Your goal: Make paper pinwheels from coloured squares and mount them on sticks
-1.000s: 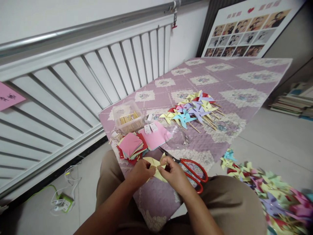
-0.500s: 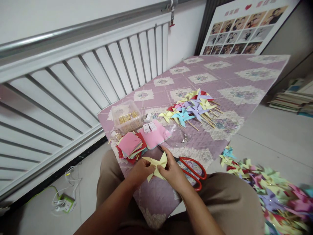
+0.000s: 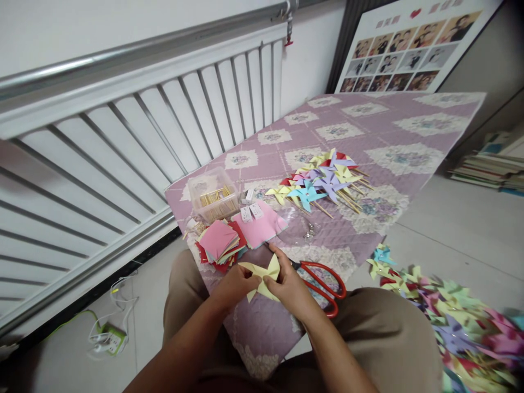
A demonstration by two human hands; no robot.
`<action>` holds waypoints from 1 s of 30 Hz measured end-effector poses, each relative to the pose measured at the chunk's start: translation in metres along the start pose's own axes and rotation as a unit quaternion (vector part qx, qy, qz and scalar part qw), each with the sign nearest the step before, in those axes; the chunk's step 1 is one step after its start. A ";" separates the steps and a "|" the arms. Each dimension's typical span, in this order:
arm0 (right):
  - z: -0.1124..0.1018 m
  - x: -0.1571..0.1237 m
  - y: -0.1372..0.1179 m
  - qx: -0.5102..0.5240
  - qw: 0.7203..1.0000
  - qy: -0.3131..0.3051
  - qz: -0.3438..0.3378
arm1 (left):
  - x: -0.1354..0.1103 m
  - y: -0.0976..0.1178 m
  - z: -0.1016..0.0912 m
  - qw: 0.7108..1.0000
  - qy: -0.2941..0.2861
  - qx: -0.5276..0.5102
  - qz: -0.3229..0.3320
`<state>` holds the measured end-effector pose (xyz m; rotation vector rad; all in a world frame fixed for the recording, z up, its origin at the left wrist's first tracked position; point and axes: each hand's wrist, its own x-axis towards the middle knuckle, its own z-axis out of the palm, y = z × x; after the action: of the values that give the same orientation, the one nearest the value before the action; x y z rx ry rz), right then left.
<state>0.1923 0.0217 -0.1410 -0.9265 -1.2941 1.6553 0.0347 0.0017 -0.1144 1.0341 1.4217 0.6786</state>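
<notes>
A pale yellow paper pinwheel (image 3: 269, 278) is held between both hands above the near corner of the table. My left hand (image 3: 237, 285) pinches its left side, the thumb near the centre. My right hand (image 3: 290, 286) grips its right side, with the thumb also pressed near the middle. Fingers beneath the paper are hidden. Beside my right hand lie scissors with red handles (image 3: 327, 284), their blades partly covered by the hand. Left of the hands sits a stack of coloured paper squares (image 3: 219, 241), pink on top.
A clear plastic box (image 3: 213, 196) of short sticks stands behind the paper stack. Pink sheets (image 3: 262, 226) and a clear bag (image 3: 301, 226) lie ahead. Finished pinwheels on sticks (image 3: 323, 180) rest farther back. Many more pinwheels (image 3: 454, 322) are heaped at right. A radiator (image 3: 164, 125) borders the left.
</notes>
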 end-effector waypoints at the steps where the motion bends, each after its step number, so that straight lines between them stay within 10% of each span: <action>1: 0.000 0.000 0.000 0.009 1.000 -0.002 0.002 | 0.000 0.000 0.001 1.000 0.007 0.005 -0.004; 9: -0.001 0.001 -0.004 0.120 0.993 0.006 -0.001 | 0.002 -0.002 0.001 0.994 0.063 -0.088 -0.002; 16: -0.008 0.005 0.012 -0.057 0.977 0.171 -0.116 | 0.005 -0.004 -0.002 0.969 0.142 -0.203 -0.007; 24: -0.015 0.000 0.020 -0.434 0.850 0.182 -0.238 | 0.009 -0.011 -0.008 0.955 0.170 -0.242 -0.027; 30: -0.013 -0.004 0.014 -0.569 0.777 0.186 -0.198 | 0.009 -0.014 -0.008 0.959 0.169 -0.228 -0.005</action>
<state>0.2032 0.0213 -0.1573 -1.4079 -2.0079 0.1800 0.0253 0.0047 -0.1301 0.5644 1.4601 1.1543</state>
